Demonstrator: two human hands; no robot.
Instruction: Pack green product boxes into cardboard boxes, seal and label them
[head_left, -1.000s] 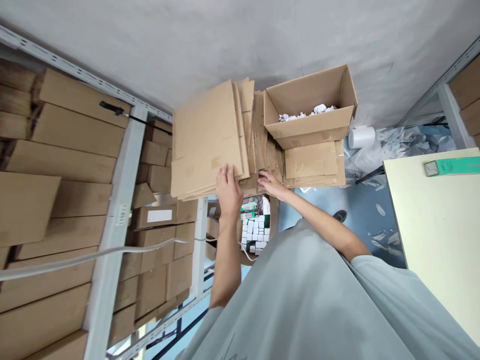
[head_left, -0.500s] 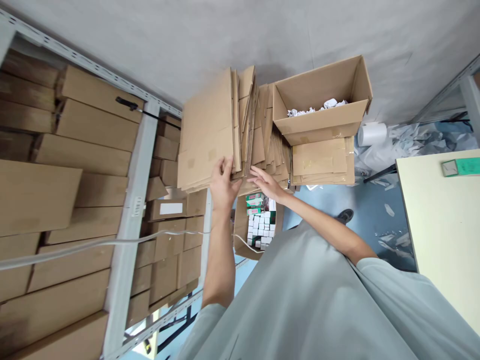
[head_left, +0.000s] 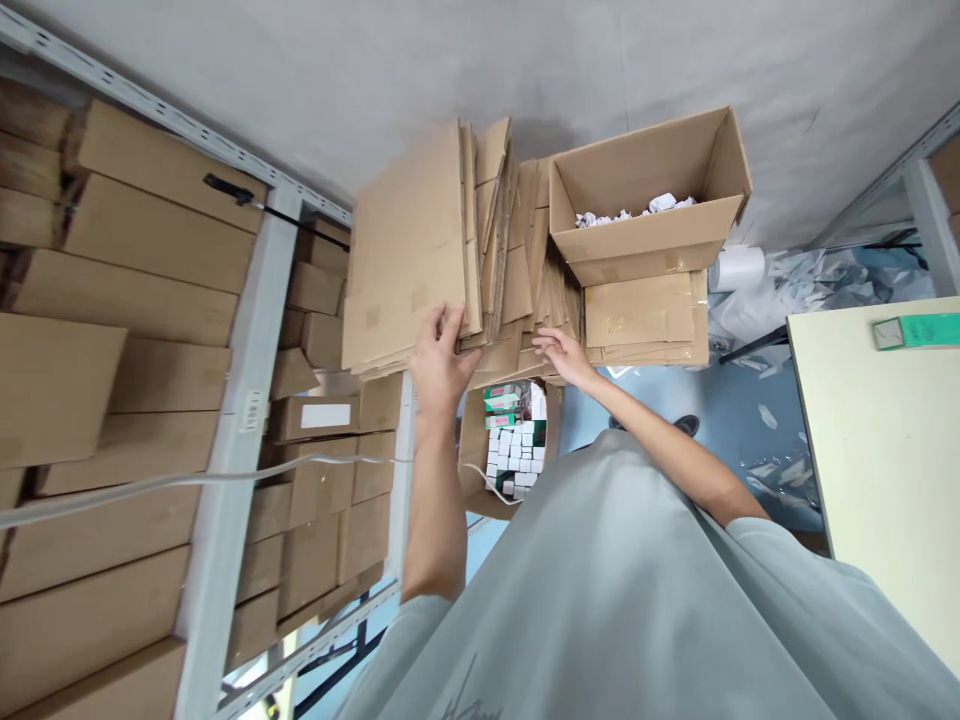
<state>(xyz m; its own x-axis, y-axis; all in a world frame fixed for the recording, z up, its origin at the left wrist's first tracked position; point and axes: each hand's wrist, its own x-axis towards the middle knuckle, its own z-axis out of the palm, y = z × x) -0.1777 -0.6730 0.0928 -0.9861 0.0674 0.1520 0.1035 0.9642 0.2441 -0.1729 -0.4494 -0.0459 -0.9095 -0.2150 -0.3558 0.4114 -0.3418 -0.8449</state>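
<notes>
A stack of flattened cardboard boxes (head_left: 409,250) leans against the grey wall, standing on edge. My left hand (head_left: 437,362) grips the near edges of the left part of this stack, fingers curled over the sheets. My right hand (head_left: 559,355) rests with spread fingers on the near edges of the sheets further right (head_left: 525,290). Below my hands an open carton (head_left: 471,450) holds several small white and green packets (head_left: 514,440).
An open cardboard box (head_left: 645,240) with crumpled paper sits on more flat sheets at the right. A metal shelf (head_left: 247,380) full of brown cartons fills the left. A pale table (head_left: 885,450) with a green box (head_left: 919,331) stands at right. Paper scraps litter the blue floor.
My left hand shifted from lying on the sheet edges to gripping them, and the left sheets tilted apart from the rest. My right hand moved along the edges to the right.
</notes>
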